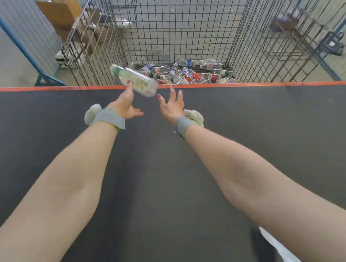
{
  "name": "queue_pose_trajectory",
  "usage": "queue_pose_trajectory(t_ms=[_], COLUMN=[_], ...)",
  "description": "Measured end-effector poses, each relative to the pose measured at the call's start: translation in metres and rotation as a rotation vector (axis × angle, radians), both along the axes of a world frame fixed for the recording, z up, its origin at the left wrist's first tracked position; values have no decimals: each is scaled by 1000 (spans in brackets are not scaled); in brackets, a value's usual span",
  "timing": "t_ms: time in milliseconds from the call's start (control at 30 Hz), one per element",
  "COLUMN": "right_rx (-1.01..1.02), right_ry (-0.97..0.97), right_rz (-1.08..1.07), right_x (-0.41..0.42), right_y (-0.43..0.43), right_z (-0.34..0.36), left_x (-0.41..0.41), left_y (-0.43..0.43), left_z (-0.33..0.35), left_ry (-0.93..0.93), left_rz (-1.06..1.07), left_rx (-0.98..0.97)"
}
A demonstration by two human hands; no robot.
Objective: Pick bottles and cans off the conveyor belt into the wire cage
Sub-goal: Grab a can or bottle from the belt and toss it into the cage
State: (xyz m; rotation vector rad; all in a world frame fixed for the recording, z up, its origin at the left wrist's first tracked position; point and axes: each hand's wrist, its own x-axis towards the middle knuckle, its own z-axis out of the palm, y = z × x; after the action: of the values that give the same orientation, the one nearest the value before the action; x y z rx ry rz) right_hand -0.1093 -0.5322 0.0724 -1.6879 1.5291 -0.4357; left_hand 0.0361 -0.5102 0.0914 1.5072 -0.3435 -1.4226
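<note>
Bottle [134, 81]: clear, lying sideways in the air above the orange edge [245, 82] of the belt [163, 182], just short of the cage [177, 26]. Left hand [126, 106] stretched out beneath, fingers [128, 85] straight, one tip at or against the bottle's side; cannot tell which, but no grip on it. Right hand [172, 107] just beside, fingers spread wide, holding nothing. Looks like the toss itself. To do it well: send it forward and low over the edge, toward the pile [193, 74] on the cage floor. Avoid any sideways flick; could clip the left wall and bounce back onto the belt.
</note>
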Motion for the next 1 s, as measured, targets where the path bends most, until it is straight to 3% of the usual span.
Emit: queue_pose_trajectory(t_ms=[133,333,600,733,833,900,1000], right_rx=[25,152,267,341,373,339,307], right_ry=[21,178,314,354,451,572,622], right_rz=[41,102,280,378,467,484,364], right_x=[9,-22,-66,-92,-114,-133,-161], right_y=[-1,69,199,276,330,351,359], right_z=[-1,-18,-26,-53,-86,-107,-111], left_x=[-15,-37,-77,-96,-113,-123,-145], left_y=[37,134,261,341,396,415,423], left_z=[-36,-70,-54,-67,-91,-104,-102], left_ry=[-365,-789,-1121,-1269,-1271,-1137,-967], left_rz=[-79,-418,-675,-679,-727,-870,-881], left_rx=[201,518,537,720,711,648,489])
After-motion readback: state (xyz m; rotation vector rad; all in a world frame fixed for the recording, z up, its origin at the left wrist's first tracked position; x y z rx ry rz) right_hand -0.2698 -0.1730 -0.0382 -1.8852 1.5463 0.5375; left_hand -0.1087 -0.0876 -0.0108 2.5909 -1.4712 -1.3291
